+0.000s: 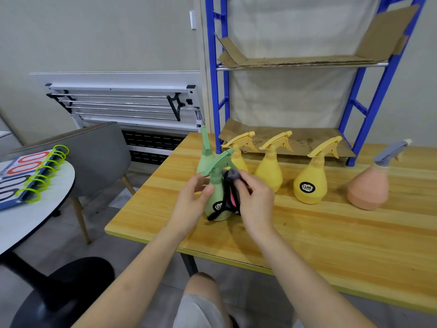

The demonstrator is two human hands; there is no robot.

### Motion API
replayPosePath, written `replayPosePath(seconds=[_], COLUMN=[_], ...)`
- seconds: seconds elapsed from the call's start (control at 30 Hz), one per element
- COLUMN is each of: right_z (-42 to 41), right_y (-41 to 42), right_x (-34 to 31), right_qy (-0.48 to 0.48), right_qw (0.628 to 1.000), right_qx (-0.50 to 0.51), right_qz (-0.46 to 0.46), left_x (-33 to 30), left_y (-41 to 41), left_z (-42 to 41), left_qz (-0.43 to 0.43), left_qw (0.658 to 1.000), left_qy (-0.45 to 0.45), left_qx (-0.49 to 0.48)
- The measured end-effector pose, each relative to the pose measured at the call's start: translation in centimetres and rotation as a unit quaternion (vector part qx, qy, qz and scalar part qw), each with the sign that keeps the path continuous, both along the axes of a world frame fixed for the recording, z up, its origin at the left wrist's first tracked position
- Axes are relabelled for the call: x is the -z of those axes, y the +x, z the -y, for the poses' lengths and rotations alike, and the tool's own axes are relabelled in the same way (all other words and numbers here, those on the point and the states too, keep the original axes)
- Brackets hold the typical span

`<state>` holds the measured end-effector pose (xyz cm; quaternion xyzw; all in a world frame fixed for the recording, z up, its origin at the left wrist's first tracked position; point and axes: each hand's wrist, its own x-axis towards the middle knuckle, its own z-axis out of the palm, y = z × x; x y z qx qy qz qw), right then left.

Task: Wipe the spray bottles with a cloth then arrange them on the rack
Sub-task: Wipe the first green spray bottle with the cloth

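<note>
Bright, even, soft-shadowed indoor light; wide-angle bending at edges, slight overall softness.

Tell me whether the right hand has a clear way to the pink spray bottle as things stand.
Probably yes, once it lets go: the right hand grips the cloth against the green bottle, and only bare table lies in front of the pink spray bottle.

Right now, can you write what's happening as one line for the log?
step: wiping | left hand: holds green spray bottle | right hand: rubs cloth on it | rack: no bottles yet
</note>
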<state>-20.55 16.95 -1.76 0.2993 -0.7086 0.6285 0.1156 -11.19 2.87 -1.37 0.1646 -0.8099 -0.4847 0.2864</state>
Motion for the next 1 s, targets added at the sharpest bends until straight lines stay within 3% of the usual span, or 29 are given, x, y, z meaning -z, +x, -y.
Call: replayPosePath(seconds=[0.07,0.23,0.43,0.7,0.8,1.0], right_z=[0.8,0.2,-1.1,1.3,1.0,-0.5], right_y=[0.3,-0.1,-1.4,-0.6,-0.6,-1.7], right_x=[-0.6,2.2,3.3,1.7,2.3,3.5], right_qy=[-0.013,0.063,0.227,0.01,0.044,0.191], right_qw=[0.999,0.989,0.972,0.98,0.978,0.976], right_qx=[-0.032,-0.1,-0.05,-0.131,-0.14,-0.093], right_qz=[0.04,0.084,0.019,0.148,0.146,0.051], left_x=[0.1,0.0,-0.2,-0.1,0.1,-0.3], left_y=[0.0,-0.1,-0.1,-0.6,-0.7,0.6], left_z=[-0.4,-0.1,0.9,0.1,0.6,2.7], left_qz=[-0.014,-0.004,0.032,0.04,0.036,0.056], left_qw=[1.0,1.0,0.999,0.997,0.997,0.998], left_qy=[0.022,0.019,-0.013,-0.039,-0.044,0.002], left_qx=[-0.014,-0.023,-0.01,-0.054,-0.054,0.036])
